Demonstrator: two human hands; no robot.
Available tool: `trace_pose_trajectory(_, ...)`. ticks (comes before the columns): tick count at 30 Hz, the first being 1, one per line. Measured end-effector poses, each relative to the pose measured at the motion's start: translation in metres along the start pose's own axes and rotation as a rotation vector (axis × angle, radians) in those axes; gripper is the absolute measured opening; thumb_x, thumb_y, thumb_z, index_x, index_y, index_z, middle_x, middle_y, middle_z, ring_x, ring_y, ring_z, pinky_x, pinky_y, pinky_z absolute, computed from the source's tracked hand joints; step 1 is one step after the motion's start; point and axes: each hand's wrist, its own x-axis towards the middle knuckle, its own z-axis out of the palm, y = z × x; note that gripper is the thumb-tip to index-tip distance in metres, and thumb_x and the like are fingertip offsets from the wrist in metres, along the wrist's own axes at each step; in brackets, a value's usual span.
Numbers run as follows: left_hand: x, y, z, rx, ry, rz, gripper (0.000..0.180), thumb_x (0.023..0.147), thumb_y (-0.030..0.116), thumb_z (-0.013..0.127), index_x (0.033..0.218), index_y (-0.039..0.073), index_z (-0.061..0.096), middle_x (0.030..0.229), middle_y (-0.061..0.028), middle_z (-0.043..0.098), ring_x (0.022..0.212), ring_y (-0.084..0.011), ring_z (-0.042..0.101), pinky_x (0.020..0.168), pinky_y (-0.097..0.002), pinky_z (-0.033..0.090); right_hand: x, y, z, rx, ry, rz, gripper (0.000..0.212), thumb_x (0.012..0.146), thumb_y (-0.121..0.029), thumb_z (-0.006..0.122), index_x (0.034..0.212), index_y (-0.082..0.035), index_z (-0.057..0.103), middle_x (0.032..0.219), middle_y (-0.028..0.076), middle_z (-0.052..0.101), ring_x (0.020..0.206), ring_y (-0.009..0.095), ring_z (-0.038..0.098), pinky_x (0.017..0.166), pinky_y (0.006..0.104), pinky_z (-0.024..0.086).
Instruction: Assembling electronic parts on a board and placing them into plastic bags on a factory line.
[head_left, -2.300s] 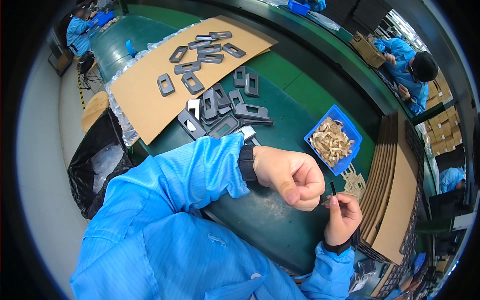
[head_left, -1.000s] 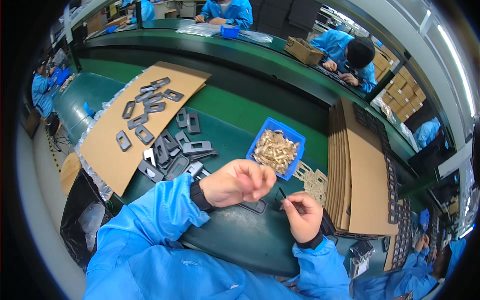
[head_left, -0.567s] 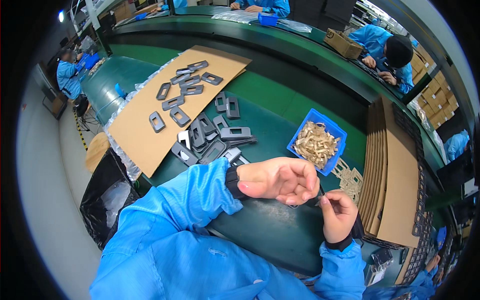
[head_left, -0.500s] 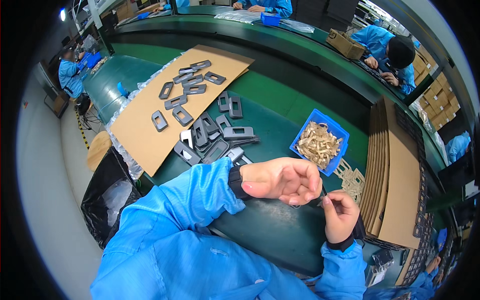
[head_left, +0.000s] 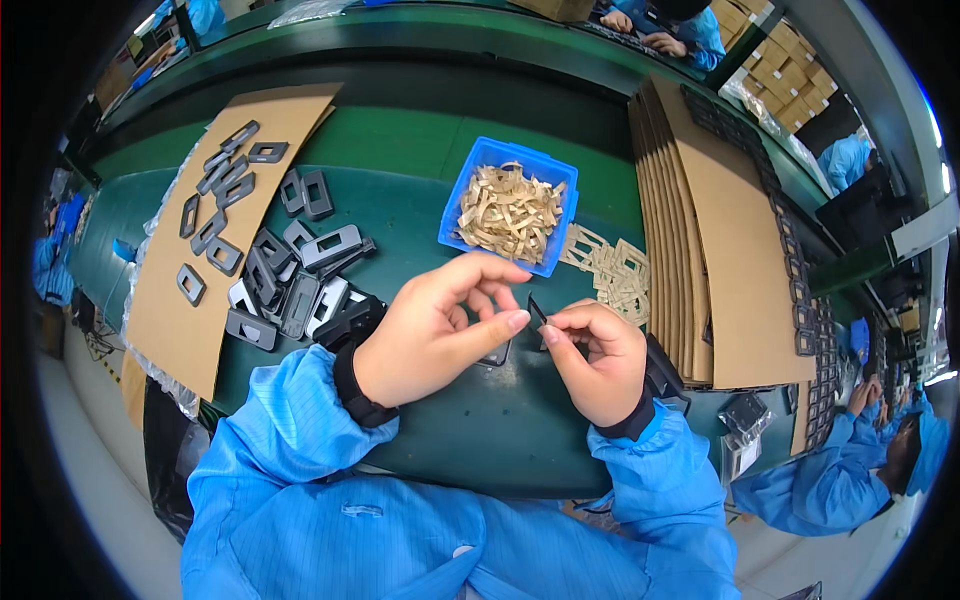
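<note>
Between thumb and fingertips my right hand (head_left: 598, 362) pinches a thin dark strip (head_left: 538, 308), which points up and to the left. My left hand (head_left: 440, 325) hovers just left of the strip, thumb and forefinger apart and the other fingers curled; nothing shows in it. Below the hands, a small grey part (head_left: 496, 355) on the bench is mostly hidden. Beyond them stands a blue bin (head_left: 459, 190) heaped with tan paper-like strips (head_left: 510, 213). Several flat tan cut-out frames (head_left: 615, 275) lie right of the bin.
Left of my hands is a pile of grey and black plastic frames (head_left: 297, 300). More frames lie on a cardboard sheet (head_left: 165, 310). Upright cardboard sheets (head_left: 735, 250) line the right side, with black frames (head_left: 800, 315) along them. Other people in blue work nearby.
The view has swung right, so the bench things sit further left. My left hand has turned, its thumb and forefinger now apart near the strip. My right hand keeps its pinch.
</note>
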Motion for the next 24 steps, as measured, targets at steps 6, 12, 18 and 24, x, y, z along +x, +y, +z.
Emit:
trace_pose_trajectory(6, 0.0, -0.004, 0.004, 0.452, -0.076, 0.242, 0.029, 0.094, 0.009, 0.064, 0.122, 0.002, 0.063, 0.079, -0.0048, 0.061, 0.065, -0.0103, 0.056, 0.059, -0.0245, 0.046, 0.004, -0.011, -0.002, -0.221, -0.08, -0.13, 0.011, 0.081, 0.003, 0.073, 0.091, -0.001, 0.069, 0.08, 0.009, 0.067, 0.068, 0.017, 0.064, 0.063, 0.0265, 0.051)
trace_pose_trajectory(12, 0.006, -0.018, 0.002, 0.449, -0.106, 0.274, 0.031, 0.101, 0.026, 0.052, 0.108, -0.001, 0.065, 0.084, -0.011, 0.061, 0.072, -0.0189, 0.059, 0.065, -0.0306, 0.048, 0.008, -0.009, -0.005, -0.307, -0.167, -0.126, 0.02, 0.075, -0.001, 0.078, 0.093, -0.003, 0.07, 0.089, 0.01, 0.069, 0.079, 0.025, 0.065, 0.073, 0.0337, 0.052)
trace_pose_trajectory(18, 0.001, -0.016, -0.004, 0.244, -0.023, 0.248, 0.042, 0.106, 0.033, 0.042, 0.099, -0.001, 0.065, 0.084, -0.0117, 0.062, 0.076, -0.0232, 0.06, 0.07, -0.0323, 0.048, 0.012, -0.014, -0.004, -0.423, -0.094, -0.256, 0.049, 0.065, -0.008, 0.087, 0.109, -0.006, 0.066, 0.116, 0.013, 0.067, 0.108, 0.031, 0.061, 0.092, 0.0396, 0.048)
trace_pose_trajectory(24, 0.0, -0.019, -0.005, 0.153, 0.006, 0.259, 0.053, 0.107, 0.039, 0.035, 0.097, -0.004, 0.065, 0.081, -0.009, 0.059, 0.073, -0.0167, 0.056, 0.068, -0.0295, 0.047, 0.01, -0.007, -0.005, -0.282, -0.12, -0.278, 0.049, 0.065, -0.007, 0.087, 0.109, -0.004, 0.065, 0.113, 0.014, 0.069, 0.102, 0.031, 0.065, 0.088, 0.0384, 0.051)
